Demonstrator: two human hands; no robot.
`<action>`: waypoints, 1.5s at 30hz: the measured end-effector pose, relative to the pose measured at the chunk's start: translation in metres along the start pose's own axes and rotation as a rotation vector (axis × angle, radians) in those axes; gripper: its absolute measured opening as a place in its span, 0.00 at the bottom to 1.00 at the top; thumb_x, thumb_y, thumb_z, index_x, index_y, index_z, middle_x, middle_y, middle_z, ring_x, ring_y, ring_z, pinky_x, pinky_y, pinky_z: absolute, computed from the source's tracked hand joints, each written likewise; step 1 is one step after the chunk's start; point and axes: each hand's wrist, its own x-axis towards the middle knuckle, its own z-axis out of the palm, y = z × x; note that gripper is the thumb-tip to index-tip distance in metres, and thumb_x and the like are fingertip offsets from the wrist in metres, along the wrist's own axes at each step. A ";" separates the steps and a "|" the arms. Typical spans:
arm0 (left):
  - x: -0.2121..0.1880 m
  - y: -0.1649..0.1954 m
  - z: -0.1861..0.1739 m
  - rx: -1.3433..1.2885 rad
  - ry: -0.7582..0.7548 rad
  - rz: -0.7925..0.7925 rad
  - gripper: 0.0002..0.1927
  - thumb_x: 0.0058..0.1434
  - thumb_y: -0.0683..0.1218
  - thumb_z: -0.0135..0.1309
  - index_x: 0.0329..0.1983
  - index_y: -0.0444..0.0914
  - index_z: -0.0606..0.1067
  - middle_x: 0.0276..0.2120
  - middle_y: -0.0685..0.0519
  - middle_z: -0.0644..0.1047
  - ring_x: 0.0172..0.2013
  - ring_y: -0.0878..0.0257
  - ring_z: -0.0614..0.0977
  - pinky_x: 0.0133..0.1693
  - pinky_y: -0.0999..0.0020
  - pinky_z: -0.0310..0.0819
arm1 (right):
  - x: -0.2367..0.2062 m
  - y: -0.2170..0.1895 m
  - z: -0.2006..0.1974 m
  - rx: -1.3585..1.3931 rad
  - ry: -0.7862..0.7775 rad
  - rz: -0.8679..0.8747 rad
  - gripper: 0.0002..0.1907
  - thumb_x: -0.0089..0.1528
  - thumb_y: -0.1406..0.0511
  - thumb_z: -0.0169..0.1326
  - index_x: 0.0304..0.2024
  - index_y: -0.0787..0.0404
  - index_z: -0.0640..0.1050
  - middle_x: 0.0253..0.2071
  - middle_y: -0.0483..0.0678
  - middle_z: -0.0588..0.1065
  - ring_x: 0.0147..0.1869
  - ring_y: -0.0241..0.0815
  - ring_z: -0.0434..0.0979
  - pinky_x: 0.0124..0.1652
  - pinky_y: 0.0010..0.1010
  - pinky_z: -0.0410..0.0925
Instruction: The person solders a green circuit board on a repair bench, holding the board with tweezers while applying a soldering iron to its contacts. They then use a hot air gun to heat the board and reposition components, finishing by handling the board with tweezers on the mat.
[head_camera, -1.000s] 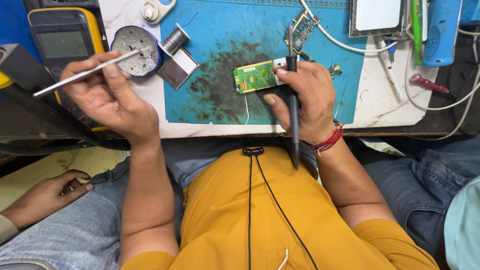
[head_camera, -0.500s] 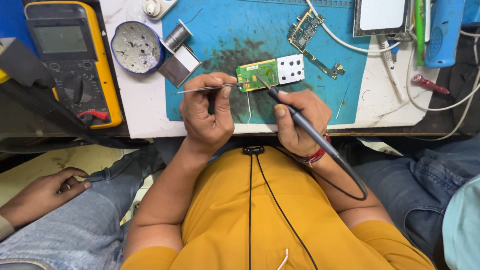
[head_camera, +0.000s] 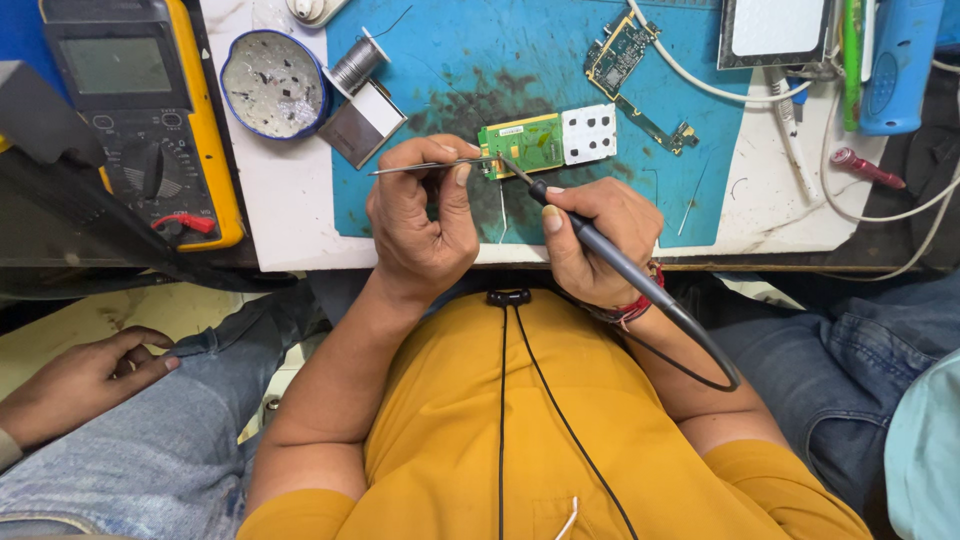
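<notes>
Flanking green board (head_camera: 522, 145): solder spool (head_camera: 352, 66), multimeter (head_camera: 140, 110).

Bright, even light is falling from overhead onto the blue work mat (head_camera: 450, 70), leaving only soft, short shadows under the hands. Mild glare is showing on the multimeter screen (head_camera: 115, 65). Focus is holding sharp at centre; straight edges are bending slightly toward the corners.

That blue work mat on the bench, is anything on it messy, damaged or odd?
Yes. The blue mat has a large dark, sooty stain at its middle, beside the small green circuit board that the soldering iron and tweezers touch. It looks like burn or flux residue. Nothing looks spilled or broken.
</notes>
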 end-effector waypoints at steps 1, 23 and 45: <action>0.000 0.001 0.000 0.004 0.000 -0.002 0.12 0.75 0.32 0.50 0.55 0.36 0.63 0.47 0.47 0.79 0.33 0.71 0.78 0.35 0.78 0.74 | 0.000 -0.001 0.000 -0.002 0.010 0.010 0.04 0.66 0.71 0.59 0.42 0.66 0.77 0.31 0.52 0.76 0.29 0.48 0.74 0.31 0.34 0.65; 0.006 0.005 -0.003 -0.010 -0.018 0.007 0.12 0.74 0.32 0.50 0.55 0.35 0.63 0.46 0.46 0.79 0.33 0.70 0.79 0.35 0.78 0.75 | 0.010 -0.006 -0.001 -0.006 -0.004 -0.002 0.04 0.65 0.73 0.60 0.41 0.66 0.77 0.33 0.53 0.79 0.31 0.48 0.77 0.34 0.34 0.68; 0.007 0.007 -0.004 -0.003 -0.031 0.014 0.12 0.74 0.32 0.50 0.54 0.36 0.63 0.45 0.48 0.79 0.31 0.71 0.78 0.34 0.78 0.73 | 0.012 -0.007 -0.002 0.014 -0.019 -0.018 0.04 0.63 0.73 0.60 0.39 0.66 0.77 0.33 0.52 0.79 0.30 0.47 0.77 0.33 0.34 0.68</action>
